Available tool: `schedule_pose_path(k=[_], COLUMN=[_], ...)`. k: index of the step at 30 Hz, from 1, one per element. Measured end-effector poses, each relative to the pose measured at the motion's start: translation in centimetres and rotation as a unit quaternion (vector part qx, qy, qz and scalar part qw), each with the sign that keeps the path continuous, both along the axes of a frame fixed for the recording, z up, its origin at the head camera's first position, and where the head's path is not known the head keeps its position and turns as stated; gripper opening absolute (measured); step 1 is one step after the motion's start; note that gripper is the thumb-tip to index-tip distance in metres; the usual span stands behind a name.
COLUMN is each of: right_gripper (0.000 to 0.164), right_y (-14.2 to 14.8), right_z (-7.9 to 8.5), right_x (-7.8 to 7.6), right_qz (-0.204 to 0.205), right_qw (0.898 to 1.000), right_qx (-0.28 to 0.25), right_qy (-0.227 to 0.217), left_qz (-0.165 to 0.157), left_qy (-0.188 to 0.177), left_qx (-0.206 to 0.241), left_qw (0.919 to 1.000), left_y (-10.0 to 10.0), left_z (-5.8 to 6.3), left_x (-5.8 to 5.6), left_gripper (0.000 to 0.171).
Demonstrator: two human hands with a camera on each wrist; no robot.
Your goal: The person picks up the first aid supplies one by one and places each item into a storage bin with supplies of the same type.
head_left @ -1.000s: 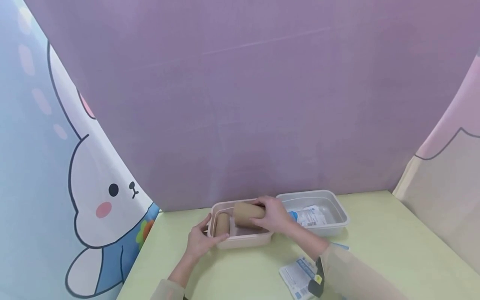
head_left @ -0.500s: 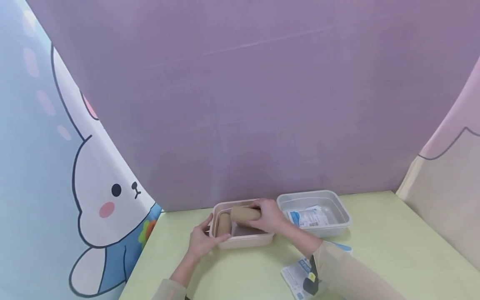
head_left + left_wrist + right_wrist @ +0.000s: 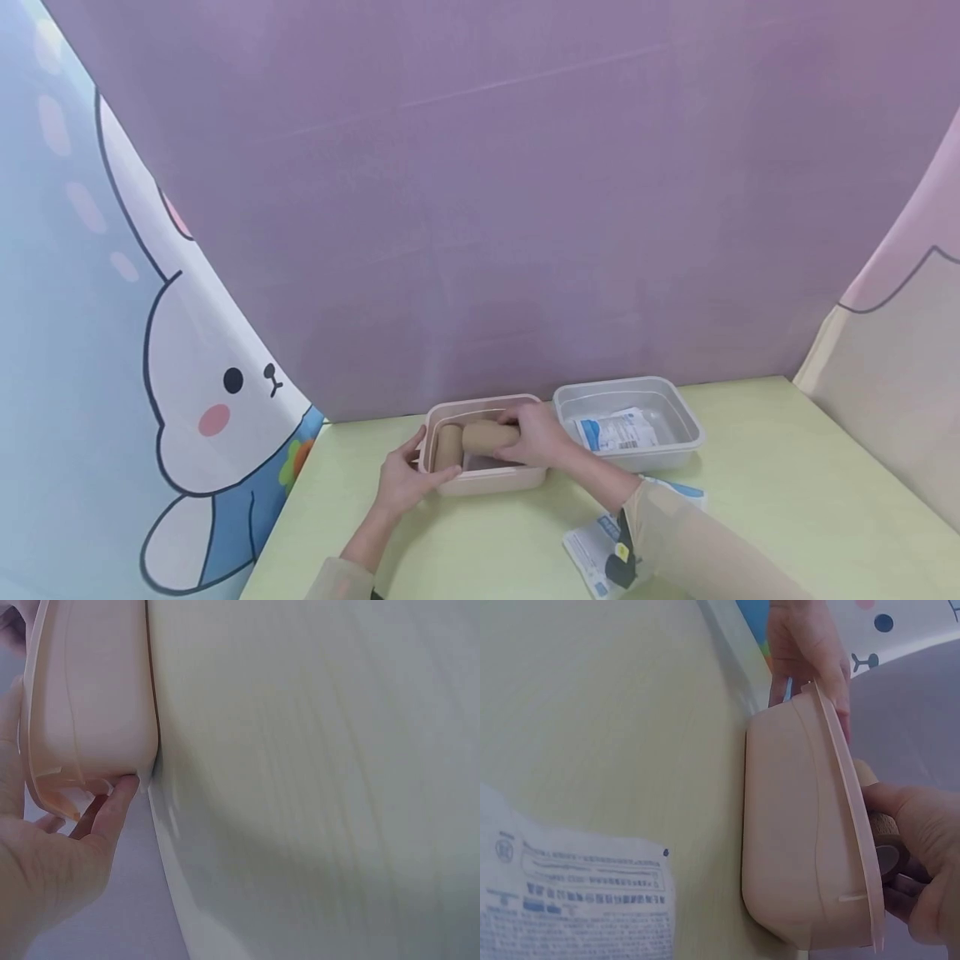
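Inside the pink box (image 3: pixel 491 482), the right hand (image 3: pixel 536 435) is gripping a brown roll (image 3: pixel 487 437), lower than a moment ago and seemingly settling beside the other roll (image 3: pixel 449 448), while the left hand (image 3: pixel 402 482) is holding the box's left end.

Lol ok, the front basket (image 3: pixel 495 481) at the left fingers (image 3: pixel 118 804) is a soft peachy pink. The big roll (image 3: pixel 483 437) in the right fingers (image 3: pixel 517 413) is plain cardboard brown, and the second roll (image 3: pixel 449 446) beside the left fingers matches. Just right of the right fingers, the other basket (image 3: pixel 660 457) is pale grey; its packet (image 3: pixel 626 431) is white with blue. Tabletop (image 3: pixel 795 492) under the fingers: pale yellow-green. Backdrop (image 3: pixel 480 208) beyond: dusty purple. Curtain (image 3: pixel 67 333) left of the fingers: light blue with a white, pink-cheeked bunny.
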State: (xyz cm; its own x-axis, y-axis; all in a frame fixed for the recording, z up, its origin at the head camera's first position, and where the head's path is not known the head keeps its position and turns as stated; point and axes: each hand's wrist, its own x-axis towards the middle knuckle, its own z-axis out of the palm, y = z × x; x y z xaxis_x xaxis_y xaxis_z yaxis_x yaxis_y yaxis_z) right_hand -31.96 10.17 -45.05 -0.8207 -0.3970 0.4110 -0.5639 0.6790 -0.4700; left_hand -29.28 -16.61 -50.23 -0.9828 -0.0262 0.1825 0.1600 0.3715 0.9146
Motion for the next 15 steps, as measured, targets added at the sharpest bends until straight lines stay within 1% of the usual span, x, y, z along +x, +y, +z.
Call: schedule_pose_path(k=[7, 15], right_gripper=[0.045, 0.044], right_y=[-0.08, -0.21], right_z=[-0.37, -0.69], right_x=[-0.38, -0.69], right_qz=[0.006, 0.011], right_qw=[0.999, 1.0], right_qx=[-0.007, 0.011], right_qy=[-0.035, -0.026], left_qz=[0.0, 0.0], left_qy=[-0.002, 0.004], left_qx=[0.0, -0.004], left_qw=[1.0, 1.0], left_y=[0.04, -0.15], left_z=[0.1, -0.09], left_x=[0.06, -0.05], left_gripper=[0.099, 0.101])
